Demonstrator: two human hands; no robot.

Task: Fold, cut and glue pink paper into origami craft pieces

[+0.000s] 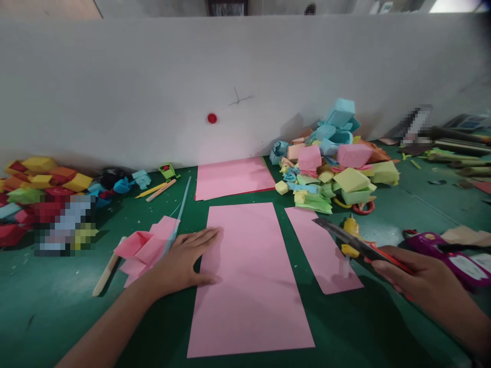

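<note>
A large pink paper sheet (253,286) lies flat on the green table in front of me. My left hand (192,258) rests on its left edge, fingers stretched out and thumb apart. Raised at the right, my right hand (418,278) grips red-handled scissors (345,237), their dark blades together and pointing left. Beneath the blades is a narrower pink paper piece (312,250), apart from the large sheet. A small yellow object (351,227) is partly hidden behind the scissors. Folded pink paper (143,245) lies just beyond my left wrist.
A pink paper stack (233,179) lies against the white partition (153,92). Folded paper boxes are heaped at right (353,179) and left (57,176). A wooden stick (109,268), pencils (157,189) and a purple item (441,250) lie around.
</note>
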